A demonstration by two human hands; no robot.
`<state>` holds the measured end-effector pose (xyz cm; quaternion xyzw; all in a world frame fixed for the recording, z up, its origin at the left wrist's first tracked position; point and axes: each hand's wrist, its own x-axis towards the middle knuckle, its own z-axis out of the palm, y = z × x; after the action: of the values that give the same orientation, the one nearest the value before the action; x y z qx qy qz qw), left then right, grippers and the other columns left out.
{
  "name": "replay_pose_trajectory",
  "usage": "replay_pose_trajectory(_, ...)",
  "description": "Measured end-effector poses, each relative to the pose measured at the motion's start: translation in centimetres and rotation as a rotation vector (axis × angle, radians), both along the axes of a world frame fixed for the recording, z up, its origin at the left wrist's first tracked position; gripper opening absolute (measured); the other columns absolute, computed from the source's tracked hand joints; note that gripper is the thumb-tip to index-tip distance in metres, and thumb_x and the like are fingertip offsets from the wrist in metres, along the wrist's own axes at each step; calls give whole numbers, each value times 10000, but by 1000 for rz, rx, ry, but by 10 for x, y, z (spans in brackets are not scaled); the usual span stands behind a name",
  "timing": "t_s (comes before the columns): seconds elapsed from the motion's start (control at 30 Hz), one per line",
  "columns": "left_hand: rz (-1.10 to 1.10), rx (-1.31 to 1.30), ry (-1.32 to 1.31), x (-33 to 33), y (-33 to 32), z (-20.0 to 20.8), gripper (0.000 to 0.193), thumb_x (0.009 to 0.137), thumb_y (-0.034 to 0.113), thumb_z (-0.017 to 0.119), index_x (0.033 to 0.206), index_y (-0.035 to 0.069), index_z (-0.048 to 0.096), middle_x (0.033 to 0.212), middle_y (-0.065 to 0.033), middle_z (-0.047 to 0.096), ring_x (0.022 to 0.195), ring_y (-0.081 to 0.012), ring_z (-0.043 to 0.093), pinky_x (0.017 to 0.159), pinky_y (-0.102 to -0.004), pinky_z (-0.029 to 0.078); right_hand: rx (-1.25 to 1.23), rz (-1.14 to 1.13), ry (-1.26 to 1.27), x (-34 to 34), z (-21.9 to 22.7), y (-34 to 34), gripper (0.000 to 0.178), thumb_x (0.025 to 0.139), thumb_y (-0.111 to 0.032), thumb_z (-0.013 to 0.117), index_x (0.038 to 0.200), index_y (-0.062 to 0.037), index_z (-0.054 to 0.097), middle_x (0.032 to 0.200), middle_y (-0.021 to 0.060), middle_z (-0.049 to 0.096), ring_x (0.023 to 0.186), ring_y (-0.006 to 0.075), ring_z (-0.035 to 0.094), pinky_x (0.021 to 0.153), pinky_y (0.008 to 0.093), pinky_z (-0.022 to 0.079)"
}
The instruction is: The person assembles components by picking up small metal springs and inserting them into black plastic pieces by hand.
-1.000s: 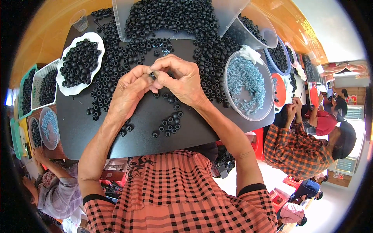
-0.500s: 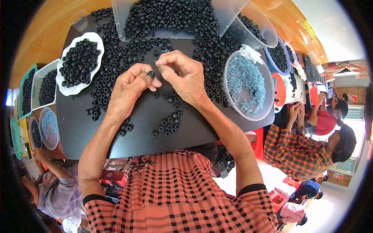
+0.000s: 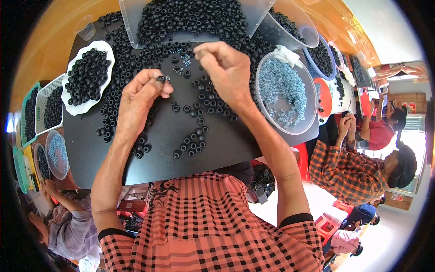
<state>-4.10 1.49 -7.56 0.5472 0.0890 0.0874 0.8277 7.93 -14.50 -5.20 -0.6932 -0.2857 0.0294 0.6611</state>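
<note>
My left hand (image 3: 141, 97) pinches a small round black piece with a hole (image 3: 161, 79) between thumb and fingertips. A tiny metal spring (image 3: 168, 79) shows at those same fingertips. My right hand (image 3: 226, 68) hovers higher and to the right, thumb and index finger brought together; whether anything is between them is too small to tell. On the dark table (image 3: 158, 165) between the hands lie a few loose springs (image 3: 186, 60) and single black pieces (image 3: 186, 74). Below the right hand, more black pieces (image 3: 192, 143) are scattered in a loose cluster.
A clear bin (image 3: 129, 27) heaped with black pieces stands at the far side. To the right is a round tub (image 3: 312, 111) of bluish springs; at left, a white scalloped plate (image 3: 108, 52) of black pieces. Co-workers sit on both sides, one in a checked shirt (image 3: 337, 170).
My right hand has moved up and away from my left, widening the gap between them. My left hand shifted slightly left, still pinching the black piece; a spring now shows beside it.
</note>
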Motion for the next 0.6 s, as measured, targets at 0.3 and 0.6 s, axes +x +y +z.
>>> replay_pose_trajectory(0.3, 1, 1, -12, 1, 2, 1, 121, 919, 60, 500, 1003, 18, 578, 882, -47, 629, 808, -102, 571, 794, -254, 457, -559, 202, -665, 6, -7, -20, 68, 708, -135, 674, 755, -104, 636, 751, 35, 603, 792, 238, 544, 717, 389, 390)
replay_pose_trajectory(0.6, -14, 48, -19, -1, 1, -3, 120, 931, 69, 495, 998, 20, 582, 868, -34, 632, 800, -90, 573, 780, -235, 462, -672, 249, -794, -1, -9, -9, 136, 693, -80, 688, 826, -83, 666, 774, 34, 608, 765, 207, 568, 724, 342, 388)
